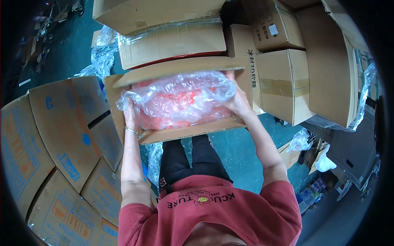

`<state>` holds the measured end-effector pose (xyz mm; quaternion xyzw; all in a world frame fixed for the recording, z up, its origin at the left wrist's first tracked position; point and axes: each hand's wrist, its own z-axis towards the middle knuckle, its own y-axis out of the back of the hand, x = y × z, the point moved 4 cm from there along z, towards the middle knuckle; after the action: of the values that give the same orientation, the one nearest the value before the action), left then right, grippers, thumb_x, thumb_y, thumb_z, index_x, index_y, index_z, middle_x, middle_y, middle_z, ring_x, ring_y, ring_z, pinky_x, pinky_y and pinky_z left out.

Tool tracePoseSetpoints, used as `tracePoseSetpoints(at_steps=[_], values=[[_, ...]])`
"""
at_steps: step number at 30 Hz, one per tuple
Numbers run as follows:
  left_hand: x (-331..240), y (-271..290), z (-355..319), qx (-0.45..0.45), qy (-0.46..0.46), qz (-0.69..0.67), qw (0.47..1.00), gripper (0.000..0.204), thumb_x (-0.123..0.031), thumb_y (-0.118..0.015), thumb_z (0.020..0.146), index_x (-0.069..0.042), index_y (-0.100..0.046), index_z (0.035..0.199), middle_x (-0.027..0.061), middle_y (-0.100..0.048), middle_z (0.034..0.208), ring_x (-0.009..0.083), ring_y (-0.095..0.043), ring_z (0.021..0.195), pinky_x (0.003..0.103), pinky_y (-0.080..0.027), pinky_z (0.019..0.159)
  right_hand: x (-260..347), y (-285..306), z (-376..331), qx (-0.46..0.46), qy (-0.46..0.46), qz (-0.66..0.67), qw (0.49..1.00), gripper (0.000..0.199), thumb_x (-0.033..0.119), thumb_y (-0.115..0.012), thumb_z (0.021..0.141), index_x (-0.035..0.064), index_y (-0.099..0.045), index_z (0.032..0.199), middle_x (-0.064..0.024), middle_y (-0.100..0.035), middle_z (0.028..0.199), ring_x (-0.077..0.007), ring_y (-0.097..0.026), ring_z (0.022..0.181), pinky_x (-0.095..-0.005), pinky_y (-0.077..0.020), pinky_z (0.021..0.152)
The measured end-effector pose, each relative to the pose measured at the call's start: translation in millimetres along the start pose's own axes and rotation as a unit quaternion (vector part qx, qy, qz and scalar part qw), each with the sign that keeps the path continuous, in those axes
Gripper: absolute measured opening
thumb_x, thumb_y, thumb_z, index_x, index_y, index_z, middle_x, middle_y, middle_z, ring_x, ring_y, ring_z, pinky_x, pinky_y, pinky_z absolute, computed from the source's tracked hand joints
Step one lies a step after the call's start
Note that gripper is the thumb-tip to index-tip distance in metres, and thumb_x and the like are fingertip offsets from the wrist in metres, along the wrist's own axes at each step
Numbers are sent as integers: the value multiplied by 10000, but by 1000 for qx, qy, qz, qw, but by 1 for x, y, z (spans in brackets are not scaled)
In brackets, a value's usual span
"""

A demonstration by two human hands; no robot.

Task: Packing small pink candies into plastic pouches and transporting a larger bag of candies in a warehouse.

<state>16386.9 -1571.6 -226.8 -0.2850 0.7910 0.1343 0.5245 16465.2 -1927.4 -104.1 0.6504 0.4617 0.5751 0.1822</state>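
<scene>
In front of me a clear plastic bag (184, 104) full of small red pieces sits in an open cardboard box (193, 133). My left hand (130, 116) grips the bag's left end, where the plastic bunches up. At the other end my right hand (239, 101) holds the bag, its fingers partly hidden behind the plastic and slightly blurred. The box's far flap stands up behind the bag. What the red pieces are, I cannot make out.
Large cartons (61, 135) are stacked on the left. More cardboard boxes (172, 43) stand beyond the open one, and others (283, 82) are to the right. Loose clear wrap (102, 55) lies at the far left. A dark cabinet (353, 143) stands at the right over a green floor (246, 151).
</scene>
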Motion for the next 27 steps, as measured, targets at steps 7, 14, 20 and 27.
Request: tracePoseSetpoints(at_steps=[7, 14, 20, 27], values=[[30, 21, 12, 76, 32, 71, 994, 385, -344, -404, 900, -43, -465, 1133, 26, -488, 1075, 127, -438, 955, 274, -357, 844, -46, -91, 28, 211, 83, -72, 971, 345, 55, -636, 568, 32, -536, 898, -153, -525, 1055, -373, -531, 899, -447, -421, 743], [29, 30, 11, 54, 47, 124, 990, 485, -427, -432, 868, -43, -447, 1164, 39, -461, 1126, 143, -421, 1023, 291, -344, 877, -28, -94, 2, 283, 97, -103, 949, 705, 235, -710, 596, 93, -394, 1210, -193, -348, 1235, -397, -473, 979, -469, -402, 793], [31, 25, 13, 51, 58, 125, 989, 472, -410, -435, 870, -42, -445, 1164, 45, -469, 1116, 147, -427, 1014, 292, -343, 877, -56, -148, 10, 289, 51, -190, 937, 563, 199, -693, 626, 68, -462, 1123, -175, -474, 1080, -373, -483, 963, -462, -403, 792], [12, 18, -3, 8, 97, 164, 982, 270, -288, -475, 847, -73, -508, 1008, 25, -481, 837, 186, -475, 786, 331, -410, 665, -41, -60, 1, 87, 176, -96, 976, 215, 114, -597, 684, 29, -590, 881, -140, -527, 1006, -304, -502, 938, -382, -388, 844]])
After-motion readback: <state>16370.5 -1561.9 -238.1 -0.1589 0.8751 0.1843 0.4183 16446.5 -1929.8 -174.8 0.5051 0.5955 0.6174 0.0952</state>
